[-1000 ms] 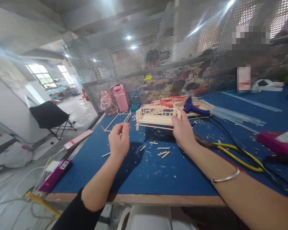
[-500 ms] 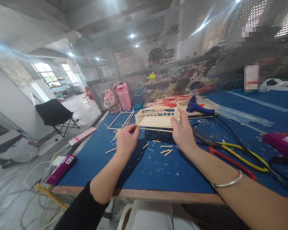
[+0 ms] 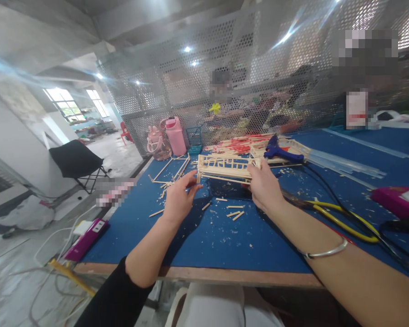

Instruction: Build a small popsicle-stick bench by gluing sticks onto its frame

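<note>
A long frame built of thin wooden sticks (image 3: 223, 168) is held a little above the blue table (image 3: 211, 245). My right hand (image 3: 266, 187) grips its right end, fingers wrapped round the sticks. My left hand (image 3: 179, 200) is at the frame's left end, thumb and fingers pinched close to a lower stick; whether it holds a small piece I cannot make out. Short stick offcuts (image 3: 233, 213) lie on the table under the frame.
A blue glue gun (image 3: 279, 153) rests on another stick frame behind. Yellow-handled cutters (image 3: 341, 218) and black cables lie at the right. A flat stick frame (image 3: 172, 170), pink bottles (image 3: 175, 136) and a mesh screen stand at the back. People sit behind the screen.
My left hand has moved right and forward from free air to the frame's left end. The frame has lifted and tilted slightly in my right hand.
</note>
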A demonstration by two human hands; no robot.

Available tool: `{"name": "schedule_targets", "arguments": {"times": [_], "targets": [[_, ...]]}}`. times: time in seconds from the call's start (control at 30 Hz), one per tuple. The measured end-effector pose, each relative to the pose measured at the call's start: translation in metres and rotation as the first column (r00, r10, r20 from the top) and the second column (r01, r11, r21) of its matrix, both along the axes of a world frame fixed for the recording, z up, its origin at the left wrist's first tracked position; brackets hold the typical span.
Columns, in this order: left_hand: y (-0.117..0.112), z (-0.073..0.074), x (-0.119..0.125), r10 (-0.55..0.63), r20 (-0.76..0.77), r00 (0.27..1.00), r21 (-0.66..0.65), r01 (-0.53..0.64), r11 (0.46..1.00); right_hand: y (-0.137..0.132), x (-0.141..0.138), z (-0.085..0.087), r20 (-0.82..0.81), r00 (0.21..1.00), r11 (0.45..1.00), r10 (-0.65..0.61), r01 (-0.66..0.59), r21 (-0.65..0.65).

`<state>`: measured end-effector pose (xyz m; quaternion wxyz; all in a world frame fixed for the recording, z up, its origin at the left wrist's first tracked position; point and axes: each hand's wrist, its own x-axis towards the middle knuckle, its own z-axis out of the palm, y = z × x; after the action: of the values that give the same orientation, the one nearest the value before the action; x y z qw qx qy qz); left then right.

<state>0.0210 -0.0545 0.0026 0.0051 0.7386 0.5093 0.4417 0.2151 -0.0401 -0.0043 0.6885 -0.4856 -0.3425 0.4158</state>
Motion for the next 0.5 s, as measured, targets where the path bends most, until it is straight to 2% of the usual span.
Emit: {"name": "schedule_targets", "arguments": {"times": [0.1, 0.3, 0.43, 0.5], "targets": [[0.001, -0.001, -0.002, 0.036, -0.034, 0.999, 0.12, -0.032, 0.992, -0.002, -0.002, 0.002, -0.044, 0.999, 0.999, 0.021, -0.022, -0.025], [0.004, -0.003, -0.006, -0.005, -0.083, 0.997, 0.388, 0.037, 0.921, -0.002, -0.003, -0.001, -0.045, 0.999, 1.0, 0.026, -0.026, 0.006], [0.003, -0.003, -0.007, 0.003, -0.087, 0.996, 0.418, 0.034, 0.908, 0.003, -0.001, -0.009, 0.017, 1.0, 0.999, 0.0, -0.001, 0.049], [0.003, -0.003, -0.007, 0.004, -0.082, 0.997, 0.399, 0.029, 0.916, 0.006, -0.001, -0.012, 0.069, 0.998, 0.993, -0.009, 0.001, 0.115]]}}
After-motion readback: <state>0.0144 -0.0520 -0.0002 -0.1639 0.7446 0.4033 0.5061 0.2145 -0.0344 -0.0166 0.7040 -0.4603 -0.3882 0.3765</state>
